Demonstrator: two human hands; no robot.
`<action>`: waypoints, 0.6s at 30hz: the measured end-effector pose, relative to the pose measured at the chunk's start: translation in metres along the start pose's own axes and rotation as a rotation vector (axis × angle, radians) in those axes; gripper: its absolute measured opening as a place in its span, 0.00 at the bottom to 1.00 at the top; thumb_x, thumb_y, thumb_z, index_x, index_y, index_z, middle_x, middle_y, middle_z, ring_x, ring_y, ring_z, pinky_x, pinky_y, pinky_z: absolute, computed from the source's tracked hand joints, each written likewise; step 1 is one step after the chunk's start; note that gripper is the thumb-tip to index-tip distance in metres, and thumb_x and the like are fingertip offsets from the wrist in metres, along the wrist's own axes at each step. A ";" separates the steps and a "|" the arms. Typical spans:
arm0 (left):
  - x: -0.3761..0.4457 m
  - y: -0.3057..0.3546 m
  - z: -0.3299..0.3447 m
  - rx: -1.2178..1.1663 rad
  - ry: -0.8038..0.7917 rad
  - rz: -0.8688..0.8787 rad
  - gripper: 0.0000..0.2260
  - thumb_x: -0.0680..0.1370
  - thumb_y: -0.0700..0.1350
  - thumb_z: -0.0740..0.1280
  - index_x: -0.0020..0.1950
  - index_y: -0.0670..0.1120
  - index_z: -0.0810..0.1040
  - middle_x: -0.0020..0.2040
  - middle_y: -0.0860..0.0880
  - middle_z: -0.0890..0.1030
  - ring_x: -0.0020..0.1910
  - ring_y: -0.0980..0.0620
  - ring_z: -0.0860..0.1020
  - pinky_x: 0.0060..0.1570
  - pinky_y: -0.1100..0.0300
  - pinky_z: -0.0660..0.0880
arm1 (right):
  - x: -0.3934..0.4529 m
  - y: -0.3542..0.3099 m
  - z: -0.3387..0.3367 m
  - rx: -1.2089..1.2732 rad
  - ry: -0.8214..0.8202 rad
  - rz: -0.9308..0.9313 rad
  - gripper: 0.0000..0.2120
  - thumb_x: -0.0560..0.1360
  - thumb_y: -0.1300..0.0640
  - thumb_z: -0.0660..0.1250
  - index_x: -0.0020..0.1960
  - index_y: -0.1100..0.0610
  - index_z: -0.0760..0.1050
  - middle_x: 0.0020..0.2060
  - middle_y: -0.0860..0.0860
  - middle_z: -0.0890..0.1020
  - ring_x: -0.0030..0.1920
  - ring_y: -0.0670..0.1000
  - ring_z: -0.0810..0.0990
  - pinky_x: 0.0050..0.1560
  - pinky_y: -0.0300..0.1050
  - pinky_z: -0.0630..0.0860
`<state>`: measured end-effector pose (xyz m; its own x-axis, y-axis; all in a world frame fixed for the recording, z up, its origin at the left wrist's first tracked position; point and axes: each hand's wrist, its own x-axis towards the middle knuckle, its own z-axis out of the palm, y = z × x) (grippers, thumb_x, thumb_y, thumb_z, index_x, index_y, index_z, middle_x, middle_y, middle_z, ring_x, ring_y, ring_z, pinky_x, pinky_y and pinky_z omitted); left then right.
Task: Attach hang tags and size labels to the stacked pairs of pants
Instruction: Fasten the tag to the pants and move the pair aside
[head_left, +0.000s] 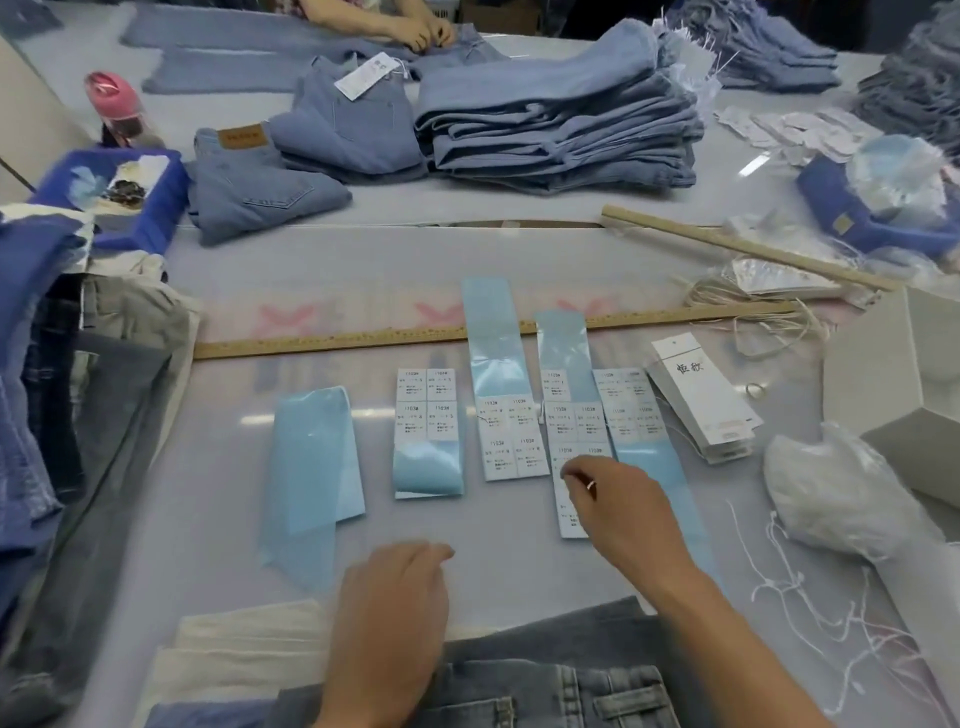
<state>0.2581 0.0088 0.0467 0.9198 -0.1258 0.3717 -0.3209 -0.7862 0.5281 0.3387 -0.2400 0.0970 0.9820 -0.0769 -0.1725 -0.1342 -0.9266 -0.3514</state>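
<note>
right hand (618, 499) pinching size label sheet (569, 467), left hand (395, 597) released flat on tabletop (218, 519), wooden ruler (363, 340) beyond, hang tags (701, 400) right

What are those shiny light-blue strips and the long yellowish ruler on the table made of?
The shiny light-blue strips look like glossy release paper or film: they reflect the lights and curl. The long yellowish ruler seems wooden: matte tan with printed marks, though plastic can't be excluded.

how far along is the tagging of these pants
Done: one folded pair across the table already carries a hang tag. In hand: the right hand picks at a size label sheet; the left hand rests by the jeans in front. Left: the tall stack shows no tags, and the hang tags lie unused.
</note>
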 end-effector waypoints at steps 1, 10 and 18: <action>0.030 -0.003 0.008 -0.002 -0.023 -0.004 0.10 0.76 0.38 0.72 0.56 0.48 0.84 0.51 0.51 0.84 0.52 0.53 0.79 0.54 0.60 0.73 | 0.025 0.000 0.009 0.076 -0.010 -0.004 0.10 0.82 0.54 0.62 0.57 0.49 0.82 0.52 0.44 0.85 0.51 0.48 0.81 0.53 0.46 0.77; 0.247 -0.031 0.098 0.224 -0.651 0.187 0.30 0.80 0.53 0.70 0.80 0.51 0.64 0.81 0.49 0.63 0.79 0.46 0.61 0.76 0.49 0.61 | 0.160 0.010 0.056 -0.103 0.018 -0.193 0.19 0.83 0.54 0.62 0.72 0.57 0.71 0.66 0.56 0.75 0.65 0.58 0.71 0.62 0.53 0.72; 0.225 -0.074 0.140 0.233 -0.790 0.200 0.52 0.69 0.72 0.71 0.83 0.56 0.48 0.84 0.55 0.50 0.82 0.52 0.50 0.79 0.50 0.48 | 0.155 0.031 0.078 -0.179 0.152 -0.328 0.15 0.81 0.55 0.66 0.65 0.60 0.78 0.59 0.57 0.78 0.58 0.60 0.74 0.54 0.55 0.71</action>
<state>0.5208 -0.0459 -0.0158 0.7662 -0.5932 -0.2471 -0.5192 -0.7981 0.3058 0.4768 -0.2517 -0.0119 0.9792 0.1920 0.0649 0.2012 -0.9594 -0.1974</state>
